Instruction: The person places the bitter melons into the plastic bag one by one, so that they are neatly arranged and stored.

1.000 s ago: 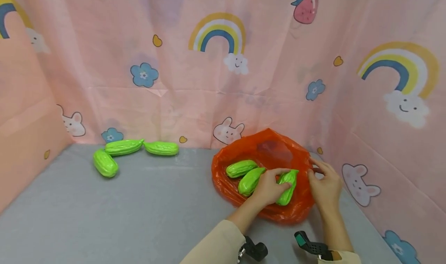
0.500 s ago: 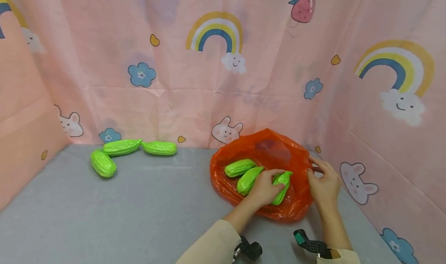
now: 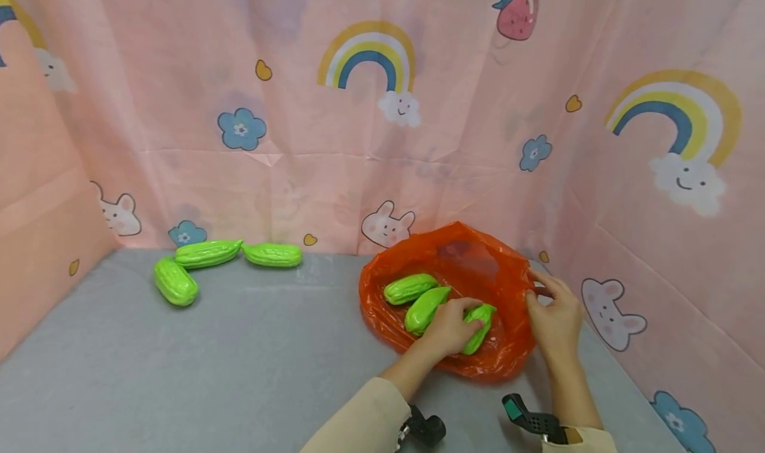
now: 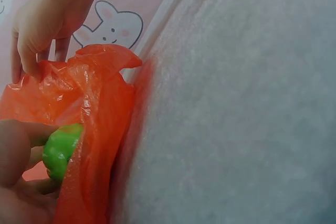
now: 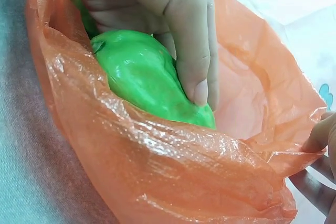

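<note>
In the head view, an orange-red plastic bag (image 3: pixel 508 347) lies with its mouth wide, two bright green bitter melons (image 3: pixel 410 289) inside at its left. My left hand (image 3: pixel 449 327) reaches into the bag and grips a third bitter melon (image 3: pixel 480 330) between thumb and fingers, low in the bag. The right wrist view shows the thumb lying along this melon (image 5: pixel 139 77). My right hand (image 3: pixel 556 317) pinches the bag's right rim. That rim bunches between thumb and fingers in the right wrist view; the left wrist view shows the right hand (image 4: pixel 47 30) above the bag.
Three more bitter melons (image 3: pixel 271 255) lie at the back left of the grey tabletop (image 3: pixel 239 360). A pink patterned cloth (image 3: pixel 287 187) hangs behind and at both sides, close to the bag's back rim. Each wrist wears a black camera mount (image 3: pixel 534 420).
My left hand has moved slightly left and lower into the bag with the bitter melon. The right hand keeps its pinch on the rim. The whole view shifts a little.
</note>
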`<move>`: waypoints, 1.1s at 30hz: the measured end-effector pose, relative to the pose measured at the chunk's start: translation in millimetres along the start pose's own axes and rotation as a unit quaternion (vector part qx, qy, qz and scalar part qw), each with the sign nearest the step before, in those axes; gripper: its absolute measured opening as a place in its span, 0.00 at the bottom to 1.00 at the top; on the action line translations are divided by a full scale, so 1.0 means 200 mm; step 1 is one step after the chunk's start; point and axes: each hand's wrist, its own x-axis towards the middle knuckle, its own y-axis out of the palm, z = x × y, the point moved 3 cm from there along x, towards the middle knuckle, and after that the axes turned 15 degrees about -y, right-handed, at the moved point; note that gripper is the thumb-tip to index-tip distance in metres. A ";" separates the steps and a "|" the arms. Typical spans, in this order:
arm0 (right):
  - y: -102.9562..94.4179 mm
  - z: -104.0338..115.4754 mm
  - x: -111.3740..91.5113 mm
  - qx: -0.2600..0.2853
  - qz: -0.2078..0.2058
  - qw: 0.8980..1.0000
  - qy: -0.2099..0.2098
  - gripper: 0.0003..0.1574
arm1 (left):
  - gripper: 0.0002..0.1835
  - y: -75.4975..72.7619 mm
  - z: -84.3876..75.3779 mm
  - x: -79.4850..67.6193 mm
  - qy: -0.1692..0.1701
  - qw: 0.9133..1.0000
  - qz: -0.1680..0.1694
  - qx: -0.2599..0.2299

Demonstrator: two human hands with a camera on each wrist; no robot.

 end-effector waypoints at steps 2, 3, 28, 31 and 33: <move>0.00 0.00 0.00 -0.002 -0.001 1.000 0.002 0.22 | 0.20 0.00 0.00 0.00 0.005 1.000 -0.002 0.001; 0.00 -0.01 0.00 -0.002 0.000 1.000 0.004 0.22 | 0.20 0.00 0.00 0.00 0.010 1.000 -0.004 0.004; 0.00 -0.01 0.00 -0.004 -0.006 1.000 -0.001 0.22 | 0.20 0.01 -0.06 -0.06 0.047 0.986 -0.079 0.139; 0.00 -0.01 0.00 -0.002 -0.002 1.000 0.004 0.22 | 0.19 0.00 -0.05 -0.05 0.050 0.987 -0.080 0.130; 0.00 -0.01 0.00 -0.002 -0.002 1.000 0.004 0.23 | 0.17 -0.02 -0.05 -0.05 0.057 0.988 -0.082 0.114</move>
